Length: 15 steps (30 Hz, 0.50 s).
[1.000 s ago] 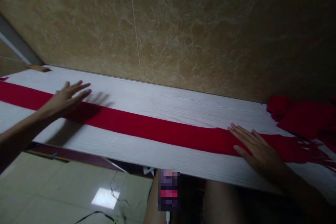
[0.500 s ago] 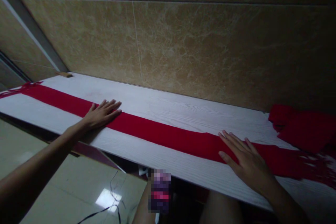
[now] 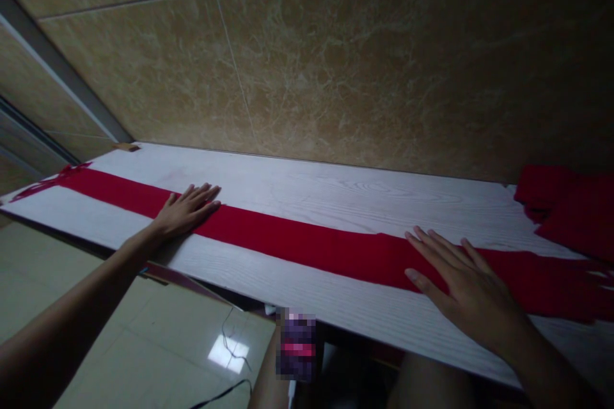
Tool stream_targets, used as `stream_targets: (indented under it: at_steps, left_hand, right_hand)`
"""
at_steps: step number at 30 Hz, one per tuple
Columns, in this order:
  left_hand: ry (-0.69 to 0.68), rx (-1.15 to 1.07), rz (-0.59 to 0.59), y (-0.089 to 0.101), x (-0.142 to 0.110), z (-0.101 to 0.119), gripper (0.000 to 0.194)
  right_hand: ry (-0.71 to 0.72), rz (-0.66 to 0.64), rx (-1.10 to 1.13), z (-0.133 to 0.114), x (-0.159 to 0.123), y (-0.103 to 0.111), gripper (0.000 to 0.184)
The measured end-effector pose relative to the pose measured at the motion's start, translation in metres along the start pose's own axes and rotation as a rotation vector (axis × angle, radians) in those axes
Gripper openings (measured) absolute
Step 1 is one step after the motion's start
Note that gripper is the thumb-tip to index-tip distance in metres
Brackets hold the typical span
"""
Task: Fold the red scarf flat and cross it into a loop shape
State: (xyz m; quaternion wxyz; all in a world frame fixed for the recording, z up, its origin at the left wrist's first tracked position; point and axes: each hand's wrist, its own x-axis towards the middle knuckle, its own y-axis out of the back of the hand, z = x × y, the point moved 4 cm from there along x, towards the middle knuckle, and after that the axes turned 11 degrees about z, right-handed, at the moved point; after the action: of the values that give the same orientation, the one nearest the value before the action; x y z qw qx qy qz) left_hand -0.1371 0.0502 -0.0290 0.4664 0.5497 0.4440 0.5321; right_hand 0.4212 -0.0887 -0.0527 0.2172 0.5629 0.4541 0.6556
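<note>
A long red scarf (image 3: 297,239) with fringed ends lies stretched in a narrow strip along the white wood-grain tabletop (image 3: 307,188). My left hand (image 3: 189,209) rests flat on its left half, fingers spread toward the wall. On the right part of the strip lies my right hand (image 3: 453,271), also with fingers apart and palm down. Neither hand grips anything. The left fringe reaches the table's far left end; the right fringe runs to the picture's right edge.
A folded pile of red cloth (image 3: 566,204) sits at the back right against the tiled wall (image 3: 326,77). A small brown block (image 3: 125,147) is at the back left corner. Below the front edge are my legs, a blurred-out patch (image 3: 296,345) and a black cable (image 3: 223,393) on the floor.
The view has tilted and shifted slightly, so the wall lines slant more and the cloth pile appears farther right. Both hands stay spread on the scarf in nearly the same places.
</note>
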Motion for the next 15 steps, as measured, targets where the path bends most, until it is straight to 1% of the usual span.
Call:
stream_targets:
  at_steps: [10, 15]
  left_hand:
    - [0.029, -0.014, -0.063, 0.0049, -0.0038, 0.0083, 0.079]
    - [0.035, -0.012, -0.062, 0.0035, -0.0041, 0.0082, 0.079]
  right_hand:
    - [-0.061, -0.026, 0.023, 0.0021, -0.0009, -0.0028, 0.068]
    - [-0.046, -0.035, 0.020, 0.0016, -0.0015, -0.0027, 0.065]
